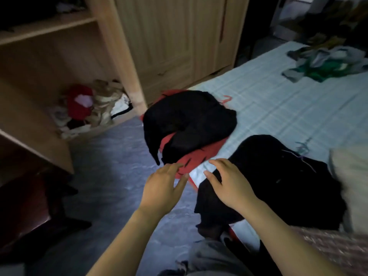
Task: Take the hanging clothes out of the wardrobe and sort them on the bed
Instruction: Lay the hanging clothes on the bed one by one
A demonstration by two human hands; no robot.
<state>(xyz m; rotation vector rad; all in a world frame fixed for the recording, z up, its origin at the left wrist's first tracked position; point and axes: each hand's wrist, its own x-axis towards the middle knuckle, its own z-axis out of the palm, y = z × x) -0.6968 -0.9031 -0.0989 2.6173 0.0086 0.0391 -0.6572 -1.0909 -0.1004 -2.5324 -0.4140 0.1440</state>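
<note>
Off the bed's left edge stands the open wardrobe [49, 76], with a jumble of red and cream cloth [89, 108] on its low shelf. Your left hand [163, 188] is at the bed's near corner, fingers spread and straight, tips at the red hem, holding nothing. Just beyond it on the bed's left edge sits the black-and-red pile [189, 124], a red hanger hook [226, 99] poking out behind. Your right hand [231, 186] is loose and open too, palm down on the black heap [278, 176] along the bed's near side; whether it presses or only hovers, I can't tell. Over at the far end of the bed [288, 100] lies a green and grey tangle [326, 64]. All of it looks soft, light and floppy, likely to sag and slide. I'd take each piece by the shoulders or the hanger, never by a loose hem.
</note>
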